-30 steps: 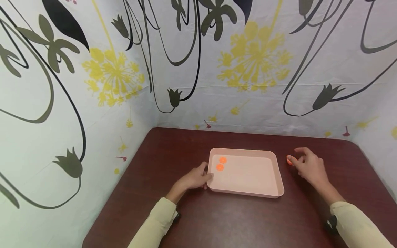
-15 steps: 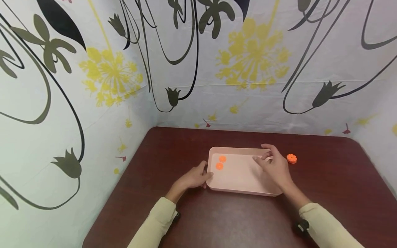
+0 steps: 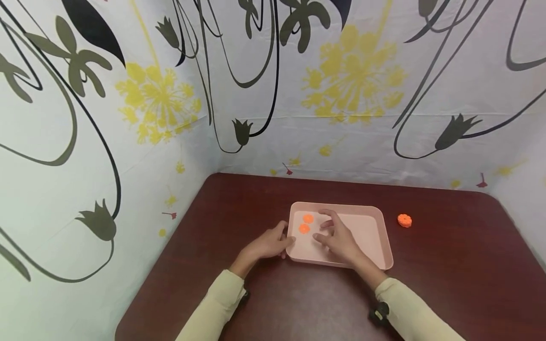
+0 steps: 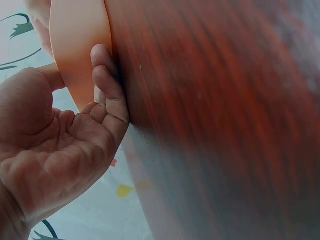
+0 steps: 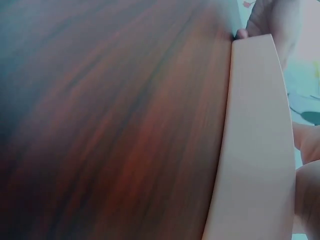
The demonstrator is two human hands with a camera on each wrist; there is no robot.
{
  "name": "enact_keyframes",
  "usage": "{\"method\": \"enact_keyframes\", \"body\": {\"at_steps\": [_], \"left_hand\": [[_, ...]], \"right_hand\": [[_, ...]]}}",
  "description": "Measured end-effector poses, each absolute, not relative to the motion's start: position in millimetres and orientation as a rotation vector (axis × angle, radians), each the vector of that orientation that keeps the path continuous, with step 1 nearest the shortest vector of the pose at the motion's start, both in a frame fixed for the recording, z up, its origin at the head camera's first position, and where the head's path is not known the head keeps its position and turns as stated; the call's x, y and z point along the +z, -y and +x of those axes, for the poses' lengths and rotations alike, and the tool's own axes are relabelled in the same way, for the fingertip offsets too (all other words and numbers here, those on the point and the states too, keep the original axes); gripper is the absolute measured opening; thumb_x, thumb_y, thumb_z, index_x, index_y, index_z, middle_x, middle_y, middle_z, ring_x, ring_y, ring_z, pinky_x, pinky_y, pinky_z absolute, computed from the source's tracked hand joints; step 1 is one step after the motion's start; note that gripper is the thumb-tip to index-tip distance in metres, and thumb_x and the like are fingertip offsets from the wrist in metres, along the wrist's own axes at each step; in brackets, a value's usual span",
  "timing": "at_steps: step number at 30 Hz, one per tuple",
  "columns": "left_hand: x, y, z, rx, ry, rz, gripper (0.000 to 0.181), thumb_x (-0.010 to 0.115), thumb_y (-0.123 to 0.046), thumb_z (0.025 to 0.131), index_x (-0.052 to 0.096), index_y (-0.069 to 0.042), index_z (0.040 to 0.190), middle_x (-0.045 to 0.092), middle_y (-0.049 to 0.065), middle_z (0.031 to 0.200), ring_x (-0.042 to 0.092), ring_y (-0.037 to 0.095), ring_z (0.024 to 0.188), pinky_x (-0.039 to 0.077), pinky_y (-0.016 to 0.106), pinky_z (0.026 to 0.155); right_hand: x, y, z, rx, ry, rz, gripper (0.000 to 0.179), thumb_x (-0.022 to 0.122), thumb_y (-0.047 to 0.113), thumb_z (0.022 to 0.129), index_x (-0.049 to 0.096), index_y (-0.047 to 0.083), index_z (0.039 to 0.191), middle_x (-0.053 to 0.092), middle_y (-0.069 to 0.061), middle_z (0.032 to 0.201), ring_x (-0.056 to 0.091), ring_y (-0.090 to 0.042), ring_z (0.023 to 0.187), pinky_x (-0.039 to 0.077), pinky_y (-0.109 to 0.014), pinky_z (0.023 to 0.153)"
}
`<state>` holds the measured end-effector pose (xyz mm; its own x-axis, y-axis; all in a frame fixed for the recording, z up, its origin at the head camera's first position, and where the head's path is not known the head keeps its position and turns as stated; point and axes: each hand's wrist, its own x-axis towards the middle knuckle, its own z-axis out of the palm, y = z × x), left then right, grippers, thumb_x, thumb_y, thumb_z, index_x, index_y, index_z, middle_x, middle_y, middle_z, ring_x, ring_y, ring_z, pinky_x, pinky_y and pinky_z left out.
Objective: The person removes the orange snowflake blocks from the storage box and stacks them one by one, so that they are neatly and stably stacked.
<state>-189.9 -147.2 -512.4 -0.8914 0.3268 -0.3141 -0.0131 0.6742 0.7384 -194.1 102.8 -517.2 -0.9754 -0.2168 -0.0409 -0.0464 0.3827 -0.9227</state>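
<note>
On the brown table stands a shallow pale-pink tray (image 3: 367, 232). Two flat, orange, round pieces (image 3: 304, 228) lie in its left part. My left hand (image 3: 266, 244) holds the tray's left end, thumb over the rim; in the left wrist view its fingers (image 4: 111, 95) curl against the outer wall. Over the middle of the tray hovers my right hand (image 3: 341, 244), just right of the orange pieces. Its thumb and index finger are apart, and whether something sits behind them is hidden. A small orange stack with scalloped edges (image 3: 404, 220) rests on the table right of the tray.
The dark reddish-brown table (image 3: 256, 199) extends around the tray on all sides. A patterned white cloth (image 3: 264, 104) hangs behind and to the left of it. In the right wrist view the tray's outer wall (image 5: 255, 140) hides most of the right hand.
My right hand has moved left from the orange stack to above the tray's middle. The left hand has stayed on the tray's left end. The stack remains on the table.
</note>
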Motion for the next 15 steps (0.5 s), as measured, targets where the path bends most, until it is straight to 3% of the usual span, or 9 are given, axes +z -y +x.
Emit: {"method": "enact_keyframes", "body": {"at_steps": [8, 15], "left_hand": [[-514, 145, -190, 1.076, -2.469, 0.259, 0.045, 0.062, -0.035, 0.107, 0.044, -0.010, 0.139, 0.067, 0.004, 0.068, 0.058, 0.018, 0.059, 0.043, 0.031, 0.056], [-512, 145, -188, 1.106, -2.470, 0.281, 0.044, 0.061, -0.035, 0.107, 0.046, -0.010, 0.139, 0.067, 0.002, 0.069, 0.061, 0.017, 0.060, 0.046, 0.030, 0.058]], "right_hand": [[-526, -90, -204, -1.484, -2.526, -0.341, 0.066, 0.081, 0.008, 0.088, 0.052, 0.019, 0.147, 0.072, -0.011, 0.092, 0.060, -0.015, 0.065, 0.047, -0.027, 0.059], [-529, -85, -212, -1.227, -2.689, -0.398, 0.046, 0.082, 0.013, 0.088, 0.066, 0.021, 0.130, 0.055, 0.002, 0.071, 0.046, -0.011, 0.059, 0.034, -0.027, 0.057]]}}
